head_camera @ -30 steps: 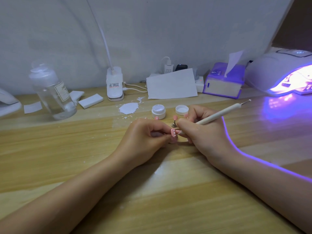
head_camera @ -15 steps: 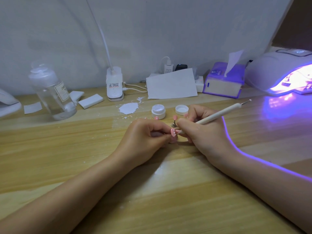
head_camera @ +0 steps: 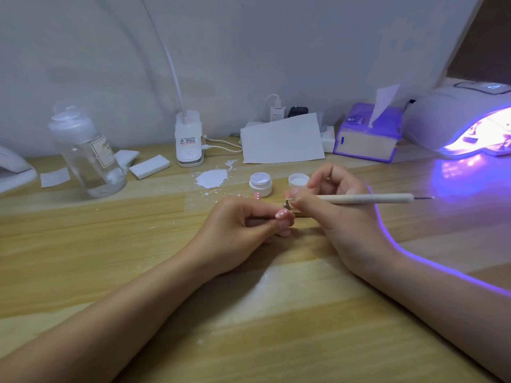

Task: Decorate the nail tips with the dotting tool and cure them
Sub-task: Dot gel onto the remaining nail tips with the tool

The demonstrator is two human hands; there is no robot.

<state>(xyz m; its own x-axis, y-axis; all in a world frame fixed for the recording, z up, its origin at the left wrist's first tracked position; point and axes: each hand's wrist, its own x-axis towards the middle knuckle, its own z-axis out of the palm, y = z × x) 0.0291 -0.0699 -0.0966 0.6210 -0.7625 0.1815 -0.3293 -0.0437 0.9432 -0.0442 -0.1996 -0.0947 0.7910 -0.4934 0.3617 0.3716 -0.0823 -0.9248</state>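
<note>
Left hand (head_camera: 237, 225) low on the wooden table (head_camera: 110, 258), forearm slanting in from the bottom-left corner, wrist flat, fingers curled inward and pinching a pink nail tip (head_camera: 280, 215) with white dots between thumb and forefinger. Right hand (head_camera: 329, 208) just beside it, forearm reaching in from the lower right, heel resting on the wood, fingers curled round the dotting tool (head_camera: 367, 198) in a pen grip. Tool shaft nearly level, pointing rightward, thin metal end jutting out toward the lamp glow; working end at the fingertips, raised a little above and to the right of the held tip, next to a small metal stand (head_camera: 286, 205) between the two hands. Another dotted pink nail tip (head_camera: 257, 196) on the table against the open white gel jar (head_camera: 260, 184), the jar's lid (head_camera: 298, 180) close beside, partly behind the right fingers. Curing lamp (head_camera: 464, 125) lit violet at the far right, well apart from the hands. Further back: tissue box (head_camera: 365, 139), sheet of paper (head_camera: 282, 139), clear bottle (head_camera: 88, 153) on the left.
</note>
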